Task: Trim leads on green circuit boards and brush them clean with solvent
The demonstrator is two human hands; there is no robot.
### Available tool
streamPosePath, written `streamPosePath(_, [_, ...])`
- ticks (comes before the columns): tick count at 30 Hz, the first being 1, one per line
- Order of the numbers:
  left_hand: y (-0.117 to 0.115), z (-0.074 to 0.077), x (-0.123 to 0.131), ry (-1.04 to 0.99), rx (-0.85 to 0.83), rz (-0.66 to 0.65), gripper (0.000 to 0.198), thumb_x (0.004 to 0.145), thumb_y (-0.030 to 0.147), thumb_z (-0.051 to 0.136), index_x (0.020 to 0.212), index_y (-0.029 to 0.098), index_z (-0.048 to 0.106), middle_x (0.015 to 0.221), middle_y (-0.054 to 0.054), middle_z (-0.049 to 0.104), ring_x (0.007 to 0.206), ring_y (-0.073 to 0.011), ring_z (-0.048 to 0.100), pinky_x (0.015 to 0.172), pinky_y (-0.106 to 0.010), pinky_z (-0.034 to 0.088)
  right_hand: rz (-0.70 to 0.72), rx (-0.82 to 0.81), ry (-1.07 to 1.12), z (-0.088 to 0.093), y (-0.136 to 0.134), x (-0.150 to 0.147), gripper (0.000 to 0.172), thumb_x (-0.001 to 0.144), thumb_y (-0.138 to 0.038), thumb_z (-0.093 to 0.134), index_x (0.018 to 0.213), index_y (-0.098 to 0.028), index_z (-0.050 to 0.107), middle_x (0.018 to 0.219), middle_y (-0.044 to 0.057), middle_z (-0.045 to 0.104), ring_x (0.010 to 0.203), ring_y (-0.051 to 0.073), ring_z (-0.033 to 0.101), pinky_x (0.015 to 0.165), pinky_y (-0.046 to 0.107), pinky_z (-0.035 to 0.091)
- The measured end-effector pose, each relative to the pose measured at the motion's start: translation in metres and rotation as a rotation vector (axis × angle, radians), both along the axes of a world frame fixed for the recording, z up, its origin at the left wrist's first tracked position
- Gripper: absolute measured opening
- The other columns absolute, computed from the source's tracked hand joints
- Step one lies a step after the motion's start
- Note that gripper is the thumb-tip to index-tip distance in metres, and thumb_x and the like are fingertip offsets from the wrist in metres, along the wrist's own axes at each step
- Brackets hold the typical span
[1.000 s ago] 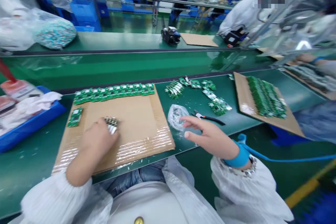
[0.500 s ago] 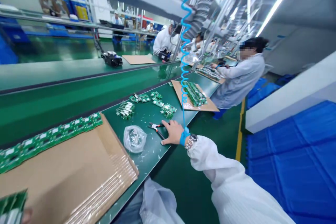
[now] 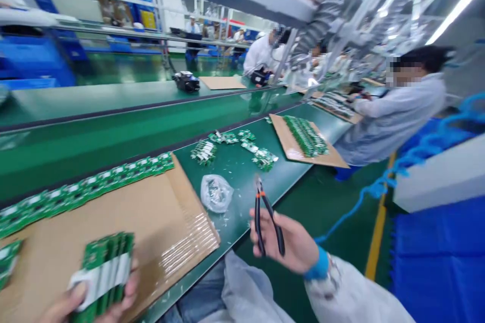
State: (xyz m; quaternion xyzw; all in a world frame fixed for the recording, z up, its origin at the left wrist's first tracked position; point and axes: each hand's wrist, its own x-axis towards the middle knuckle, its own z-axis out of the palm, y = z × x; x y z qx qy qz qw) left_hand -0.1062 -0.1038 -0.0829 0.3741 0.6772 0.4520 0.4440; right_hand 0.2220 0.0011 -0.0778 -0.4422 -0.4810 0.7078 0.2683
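In my right hand (image 3: pixel 291 245) is a pair of side cutters (image 3: pixel 261 212) with black handles, jaws pointing up and away above the table's front edge. A blue strap circles that wrist. My left hand (image 3: pixel 127 287), low at the left, grips a stack of green circuit boards (image 3: pixel 104 272) with white parts, over the cardboard sheet (image 3: pixel 151 222). A row of circuit boards (image 3: pixel 87 186) lies along the far side of that cardboard. Between the hands, farther back, sits a clear plastic bag (image 3: pixel 216 193) with small scraps in it.
Small circuit boards (image 3: pixel 264 158) lie in loose groups on the green table (image 3: pixel 240 197), among white scraps. Beyond them, another cardboard (image 3: pixel 282 136) bears a dense batch of boards. A co-worker (image 3: pixel 405 101) sits at right. A coiled blue cord (image 3: pixel 356 207) runs from my right wrist.
My right hand has picked the side cutters up off the table and brought them nearer. My left hand has come farther into view with the stack of boards. The view has shifted left.
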Motion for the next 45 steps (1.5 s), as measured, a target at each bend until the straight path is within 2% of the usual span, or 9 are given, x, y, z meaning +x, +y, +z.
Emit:
streamPosePath(2, [-0.013,0.003,0.001,-0.416,-0.083,0.160,0.057,0.056,0.043,0.074,0.111,0.029,0.063,0.101,-0.007,0.071,0.072,-0.0287,0.066,0.059,-0.043,0.058,-0.009,-0.392,0.412,-0.013,-0.036,-0.017,0.045,0.071,-0.044,0.060,0.110,-0.022,0.055,0.087,0.003,0.057,0.072,0.015,0.059,0.065,0.035,0.050])
streamPosePath(4, [-0.011,0.009,0.008,-0.749,-0.119,0.200,0.054,0.052,0.037,0.081,0.102,0.026,0.066,0.101,-0.008,0.071,0.069,-0.0255,0.065,0.056,-0.037,0.056,0.053,-0.546,0.592,-0.025,-0.062,-0.030,0.053,0.057,-0.025,0.070,0.108,-0.019,0.057,0.085,0.003,0.060,0.072,0.015,0.061,0.067,0.031,0.047])
streamPosePath(6, [-0.003,0.017,0.017,-0.841,-0.090,0.104,0.047,0.053,0.035,0.082,0.096,0.021,0.069,0.096,-0.008,0.070,0.064,-0.0205,0.062,0.054,-0.031,0.053,0.134,-0.559,0.662,-0.033,-0.075,-0.037,0.061,0.050,-0.019,0.072,0.109,-0.017,0.057,0.086,0.005,0.063,0.076,0.017,0.062,0.070,0.029,0.043])
streamPosePath(10, [0.012,0.036,0.038,-0.788,-0.055,0.009,0.043,0.058,0.041,0.080,0.091,0.017,0.067,0.084,-0.006,0.067,0.061,-0.0131,0.055,0.052,-0.023,0.045,0.296,-0.478,0.659,-0.029,-0.069,-0.033,0.079,0.049,-0.032,0.079,0.121,-0.019,0.050,0.089,0.006,0.064,0.081,0.018,0.061,0.075,0.030,0.038])
streamPosePath(13, [0.021,0.047,0.053,-0.634,-0.040,0.018,0.046,0.058,0.041,0.078,0.094,0.020,0.061,0.080,-0.002,0.061,0.061,-0.0113,0.051,0.051,-0.021,0.039,0.324,-0.192,0.420,-0.011,-0.049,-0.026,0.081,0.059,-0.040,0.075,0.131,-0.021,0.042,0.097,0.006,0.059,0.086,0.019,0.056,0.078,0.032,0.039])
streamPosePath(18, [0.040,0.052,0.070,-0.269,0.017,-0.049,0.046,0.065,0.036,0.070,0.106,0.021,0.053,0.089,-0.001,0.058,0.071,-0.0143,0.050,0.063,-0.025,0.038,0.161,0.917,-0.412,0.021,-0.007,-0.021,0.075,0.067,-0.017,0.061,0.137,-0.022,0.034,0.113,0.011,0.049,0.103,0.025,0.049,0.088,0.042,0.042])
streamPosePath(21, [0.051,0.053,0.079,-0.102,-0.010,-0.104,0.045,0.069,0.033,0.065,0.110,0.022,0.049,0.092,0.000,0.058,0.078,-0.0165,0.052,0.071,-0.027,0.039,0.132,1.224,-0.628,0.028,0.008,-0.021,0.073,0.064,-0.016,0.059,0.133,-0.020,0.037,0.108,0.012,0.047,0.096,0.026,0.049,0.080,0.043,0.046])
streamPosePath(27, [0.066,0.063,0.104,0.069,-0.081,-0.186,0.047,0.070,0.031,0.059,0.114,0.024,0.043,0.091,0.002,0.057,0.097,-0.0204,0.053,0.072,-0.025,0.039,0.096,1.329,-0.692,0.024,0.021,-0.022,0.066,0.065,-0.020,0.060,0.129,-0.019,0.040,0.105,0.012,0.047,0.091,0.026,0.049,0.073,0.041,0.047])
streamPosePath(45, [0.089,0.064,0.124,0.108,-0.192,-0.140,0.040,0.071,0.029,0.057,0.109,0.024,0.046,0.093,0.003,0.059,0.086,-0.0163,0.053,0.070,-0.024,0.040,0.144,1.294,-0.665,0.008,0.049,-0.012,0.053,0.070,-0.026,0.060,0.121,-0.017,0.050,0.097,0.011,0.052,0.082,0.023,0.052,0.066,0.037,0.046])
